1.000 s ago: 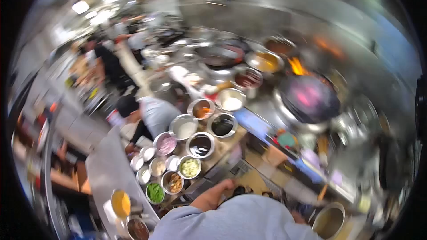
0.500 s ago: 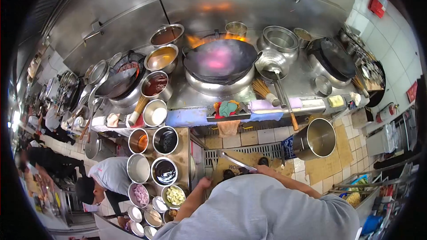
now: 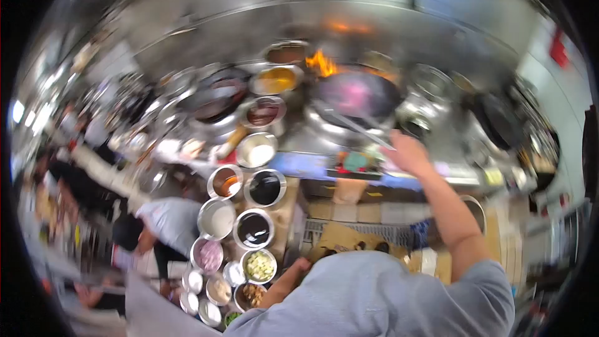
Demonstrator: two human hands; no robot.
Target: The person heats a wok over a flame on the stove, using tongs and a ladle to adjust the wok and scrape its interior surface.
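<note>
My right hand (image 3: 407,151) is closed on a long metal utensil (image 3: 355,126), stretched out over the stove's front edge. The utensil's far end reaches up to the left edge of a dark wok (image 3: 384,93); motion blur hides its shape. A pink glow and haze show inside the wok, and flames (image 3: 322,62) rise behind its left side. Low beside my waist, my left hand (image 3: 302,266) looks curled closed, with nothing visible in it. It is nearest to a bowl of pale chopped pieces (image 3: 259,266).
Pots of dark liquid (image 3: 265,187) and several ingredient bowls (image 3: 207,254) crowd the left counter. A bent-over person (image 3: 165,228) is beyond them. Folded cloths (image 3: 355,162) lie along the stove edge. A second wok (image 3: 498,122) stands right, and a tall pot (image 3: 474,212) is below.
My right hand has swung up from beside my waist to the wok with the metal utensil. My left hand stays low. The view has shifted and is blurred.
</note>
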